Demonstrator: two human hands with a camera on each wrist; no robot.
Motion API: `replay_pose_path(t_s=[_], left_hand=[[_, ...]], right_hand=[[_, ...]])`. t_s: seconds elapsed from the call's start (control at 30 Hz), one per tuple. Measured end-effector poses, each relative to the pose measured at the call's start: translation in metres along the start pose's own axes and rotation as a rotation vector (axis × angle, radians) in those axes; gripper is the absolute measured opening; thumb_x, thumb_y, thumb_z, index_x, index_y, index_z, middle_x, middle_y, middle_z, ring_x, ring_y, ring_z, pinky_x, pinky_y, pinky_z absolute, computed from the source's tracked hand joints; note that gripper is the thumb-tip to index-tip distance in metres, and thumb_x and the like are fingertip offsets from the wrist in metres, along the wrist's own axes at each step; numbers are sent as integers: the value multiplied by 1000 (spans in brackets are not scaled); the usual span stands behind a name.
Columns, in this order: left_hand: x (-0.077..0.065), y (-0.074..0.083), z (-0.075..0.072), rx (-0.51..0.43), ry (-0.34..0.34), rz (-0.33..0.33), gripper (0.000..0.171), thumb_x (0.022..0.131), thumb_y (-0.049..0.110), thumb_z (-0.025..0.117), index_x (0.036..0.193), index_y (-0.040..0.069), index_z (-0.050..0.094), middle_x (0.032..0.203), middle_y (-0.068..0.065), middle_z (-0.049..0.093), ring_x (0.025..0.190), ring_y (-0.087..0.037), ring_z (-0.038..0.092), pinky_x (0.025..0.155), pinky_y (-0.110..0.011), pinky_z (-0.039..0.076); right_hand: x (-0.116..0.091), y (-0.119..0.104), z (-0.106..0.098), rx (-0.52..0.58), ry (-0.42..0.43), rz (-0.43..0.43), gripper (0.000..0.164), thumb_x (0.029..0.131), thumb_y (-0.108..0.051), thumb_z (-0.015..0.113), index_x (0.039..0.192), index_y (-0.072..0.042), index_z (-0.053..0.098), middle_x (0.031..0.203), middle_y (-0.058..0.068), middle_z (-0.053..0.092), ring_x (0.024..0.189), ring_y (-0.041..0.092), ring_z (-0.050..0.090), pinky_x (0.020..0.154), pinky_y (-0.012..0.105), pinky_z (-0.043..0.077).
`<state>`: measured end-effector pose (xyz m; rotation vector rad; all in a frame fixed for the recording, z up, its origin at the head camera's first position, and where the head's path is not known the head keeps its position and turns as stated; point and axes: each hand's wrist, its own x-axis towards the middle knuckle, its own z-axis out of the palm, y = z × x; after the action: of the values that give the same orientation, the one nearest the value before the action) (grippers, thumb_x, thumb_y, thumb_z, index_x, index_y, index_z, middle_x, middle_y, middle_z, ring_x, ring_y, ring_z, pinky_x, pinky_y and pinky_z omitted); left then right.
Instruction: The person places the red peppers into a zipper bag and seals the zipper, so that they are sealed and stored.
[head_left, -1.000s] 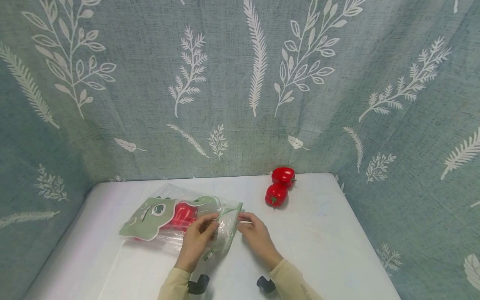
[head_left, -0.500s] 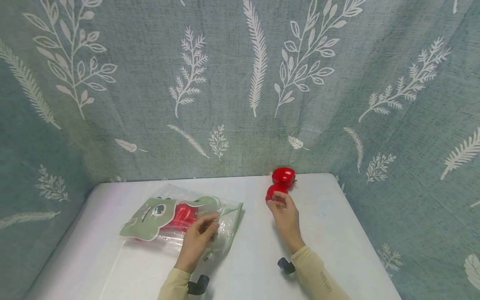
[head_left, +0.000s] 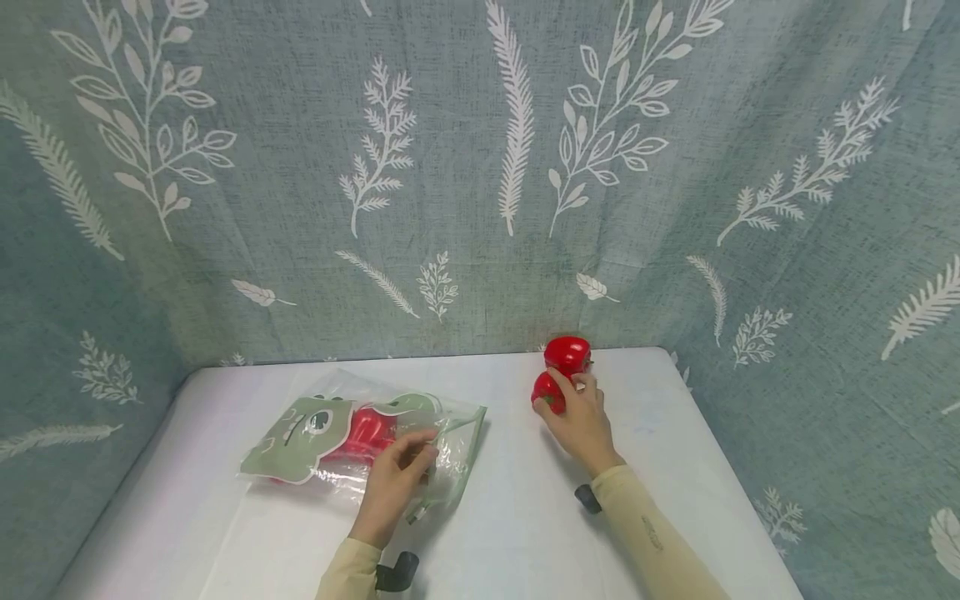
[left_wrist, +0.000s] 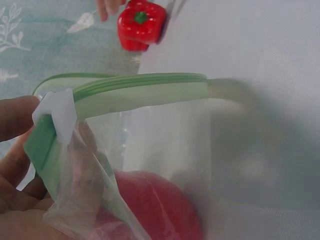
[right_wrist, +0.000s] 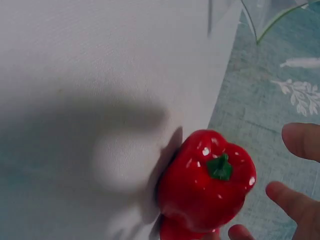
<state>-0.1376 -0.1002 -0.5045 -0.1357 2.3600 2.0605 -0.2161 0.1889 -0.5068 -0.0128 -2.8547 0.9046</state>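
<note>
A clear zip bag (head_left: 296,437) with a green cartoon print lies at the left of the table, red peppers showing inside it. My left hand (head_left: 393,483) pinches the bag's green-edged mouth; in the left wrist view a white slider (left_wrist: 60,112) sits beside the thumb and the mouth gapes. My right hand (head_left: 583,427) reaches over the nearer red bell pepper (head_left: 550,393), thumb and fingers spread around it. In the right wrist view, space shows between the thumb and index finger and this glossy, green-stemmed pepper (right_wrist: 205,185).
Another red bell pepper (head_left: 567,352) lies right behind the nearer one, by the table's back edge. A grey-green leaf-patterned cloth (head_left: 465,167) hangs around the back and sides of the white table (head_left: 495,542).
My right hand has left the bag's mouth and moved right and away to the nearer pepper, its fingers now spreading around it. My left hand stays at the bag.
</note>
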Motion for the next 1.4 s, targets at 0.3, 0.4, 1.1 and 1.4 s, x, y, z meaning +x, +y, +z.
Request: replay_pose_path(t_s=[0.3, 0.4, 1.1, 1.4], left_hand=[[1, -2, -1, 15, -4, -7, 28, 96, 14, 70, 124, 11, 70, 107, -10, 67, 91, -21, 63, 75, -30, 57], [2, -3, -2, 17, -3, -6, 28, 96, 14, 69, 124, 11, 70, 107, -10, 67, 91, -21, 63, 75, -30, 57], [2, 1, 1, 21, 2, -19, 28, 97, 13, 69, 124, 10, 69, 107, -10, 66, 92, -22, 63, 74, -31, 57], [2, 1, 2, 17, 5, -12, 28, 96, 14, 69, 124, 10, 69, 108, -11, 67, 93, -22, 64, 74, -31, 58]], right_hand=[[7, -3, 8, -87, -32, -20, 55, 93, -41, 67, 144, -24, 54, 145, 19, 40, 125, 40, 39, 86, 59, 54], [8, -3, 10, -60, -14, -22, 42, 94, -39, 68, 132, -23, 58, 141, 17, 42, 124, 39, 39, 85, 56, 55], [7, 10, -6, 68, -86, 153, 76, 83, -27, 83, 148, -14, 45, 141, 21, 46, 129, 41, 43, 91, 60, 54], [-1, 33, -8, 269, -48, 249, 85, 86, -27, 78, 155, -13, 32, 143, 19, 44, 132, 39, 42, 99, 59, 49]])
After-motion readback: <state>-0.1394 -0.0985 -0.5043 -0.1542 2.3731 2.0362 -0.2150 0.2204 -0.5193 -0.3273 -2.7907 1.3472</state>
